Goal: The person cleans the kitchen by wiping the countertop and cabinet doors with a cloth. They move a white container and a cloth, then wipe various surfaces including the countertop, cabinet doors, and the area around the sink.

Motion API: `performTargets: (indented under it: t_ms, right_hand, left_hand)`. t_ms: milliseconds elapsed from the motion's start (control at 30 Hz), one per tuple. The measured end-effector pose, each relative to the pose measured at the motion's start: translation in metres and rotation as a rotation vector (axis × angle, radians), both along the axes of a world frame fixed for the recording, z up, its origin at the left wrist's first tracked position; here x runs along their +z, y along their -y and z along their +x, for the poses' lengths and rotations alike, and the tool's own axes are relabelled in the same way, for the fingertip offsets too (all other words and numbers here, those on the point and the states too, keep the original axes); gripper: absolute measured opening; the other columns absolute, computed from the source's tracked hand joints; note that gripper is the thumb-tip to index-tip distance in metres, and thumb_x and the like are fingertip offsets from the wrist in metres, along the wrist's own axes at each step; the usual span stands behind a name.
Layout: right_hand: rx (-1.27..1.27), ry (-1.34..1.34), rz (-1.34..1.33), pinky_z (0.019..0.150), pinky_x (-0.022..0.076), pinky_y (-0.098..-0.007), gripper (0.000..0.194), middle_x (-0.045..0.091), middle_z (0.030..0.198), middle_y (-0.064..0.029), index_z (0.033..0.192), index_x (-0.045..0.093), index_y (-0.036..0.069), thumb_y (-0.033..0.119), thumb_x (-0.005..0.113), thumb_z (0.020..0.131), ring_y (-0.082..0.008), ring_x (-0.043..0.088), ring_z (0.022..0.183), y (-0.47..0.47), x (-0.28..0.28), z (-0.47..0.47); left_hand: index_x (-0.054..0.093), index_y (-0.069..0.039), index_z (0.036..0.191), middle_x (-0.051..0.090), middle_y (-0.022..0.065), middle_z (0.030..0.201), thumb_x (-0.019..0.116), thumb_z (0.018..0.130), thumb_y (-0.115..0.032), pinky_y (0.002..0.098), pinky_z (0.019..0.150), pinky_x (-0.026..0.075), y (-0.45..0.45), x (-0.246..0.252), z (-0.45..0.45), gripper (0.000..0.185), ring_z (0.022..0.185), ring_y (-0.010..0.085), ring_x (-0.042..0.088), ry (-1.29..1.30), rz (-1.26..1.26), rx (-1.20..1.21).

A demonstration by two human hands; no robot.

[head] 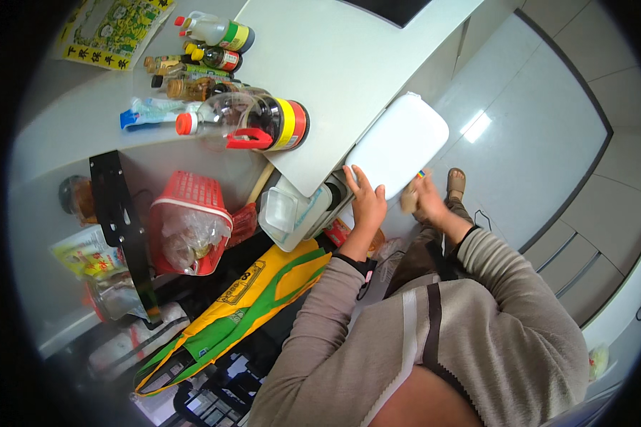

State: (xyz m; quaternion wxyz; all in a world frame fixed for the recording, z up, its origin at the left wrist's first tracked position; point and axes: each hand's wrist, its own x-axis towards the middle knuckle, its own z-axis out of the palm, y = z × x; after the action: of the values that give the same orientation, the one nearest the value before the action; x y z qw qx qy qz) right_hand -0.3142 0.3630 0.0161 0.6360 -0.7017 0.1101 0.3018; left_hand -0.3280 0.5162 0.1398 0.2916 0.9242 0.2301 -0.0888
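A white, smooth bin-like container (400, 144) with rounded corners stands against the counter's front edge. My left hand (367, 205) rests on its near left corner, fingers spread over the top. Close to the near right side is my right hand (430, 200), blurred, with its fingers curled. A small rainbow-striped tab (420, 174) shows by those fingertips. Beside them is a blurred tan shape (409, 199); I cannot tell whether it is a cloth in the hand or footwear behind it.
Sauce bottles, including a large red-capped one (245, 123), stand on the white counter (342, 69). Left of me are a red plastic basket (188, 187) with bags, a clear plastic tub (279, 210), and a yellow-green bag (245, 309). My slippered foot (455, 184) stands on the tiled floor (534, 123).
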Motion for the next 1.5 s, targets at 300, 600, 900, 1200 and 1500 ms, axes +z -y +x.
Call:
performTargets:
  t_ms: [300, 600, 900, 1200, 1500]
  right_hand:
    - [0.496, 0.215, 0.082, 0.086, 0.0491, -0.0393, 0.033, 0.067, 0.101, -0.0193, 0.122, 0.058, 0.0, 0.016, 0.054, 0.093, -0.0305, 0.064, 0.096, -0.01, 0.113, 0.014]
    - [0.561, 1.013, -0.616, 0.112, 0.0343, -0.0448, 0.056, 0.046, 0.143, -0.0158, 0.129, 0.057, 0.01, -0.006, 0.056, 0.075, -0.0376, 0.034, 0.14, -0.09, 0.109, 0.063]
    - [1.06, 1.371, -0.161, 0.111, 0.0373, -0.0416, 0.034, 0.056, 0.128, -0.009, 0.108, 0.065, 0.008, 0.0, 0.061, 0.075, -0.0321, 0.039, 0.138, -0.086, 0.101, 0.036]
    - [1.2, 1.732, -0.293, 0.099, 0.047, -0.039, 0.017, 0.062, 0.095, -0.0059, 0.083, 0.069, 0.007, 0.02, 0.061, 0.075, -0.0265, 0.055, 0.118, -0.043, 0.047, 0.005]
    - [1.17, -0.01, -0.858, 0.083, 0.0531, -0.0366, 0.02, 0.07, 0.107, -0.0141, 0.1, 0.072, 0.006, 0.012, 0.061, 0.085, -0.0278, 0.067, 0.099, 0.189, 0.022, 0.066]
  left_hand:
    - [0.029, -0.008, 0.15, 0.027, 0.0191, 0.152, 0.042, 0.092, 0.002, 0.0402, 0.102, 0.044, -0.061, -0.039, -0.036, 0.061, 0.133, 0.0401, 0.039, 0.314, -0.207, -0.03]
    - [0.045, -0.002, 0.136, 0.043, 0.0218, 0.139, 0.053, 0.09, 0.001, 0.0402, 0.103, 0.042, -0.064, -0.081, -0.123, 0.047, 0.126, 0.0403, 0.046, 0.197, -0.453, 0.178]
    - [0.05, -0.002, 0.131, 0.047, 0.0207, 0.135, 0.056, 0.089, -0.002, 0.0417, 0.103, 0.042, -0.072, -0.089, -0.162, 0.042, 0.123, 0.0397, 0.048, 0.199, -0.396, 0.225]
    - [0.047, -0.003, 0.133, 0.045, 0.0196, 0.136, 0.057, 0.09, -0.005, 0.0419, 0.101, 0.043, -0.064, -0.072, -0.134, 0.044, 0.124, 0.0392, 0.048, 0.224, -0.333, 0.107]
    - [0.049, -0.002, 0.132, 0.048, 0.0209, 0.131, 0.06, 0.089, -0.007, 0.0423, 0.1, 0.044, -0.059, -0.084, -0.143, 0.044, 0.12, 0.0406, 0.049, 0.191, -0.269, 0.05]
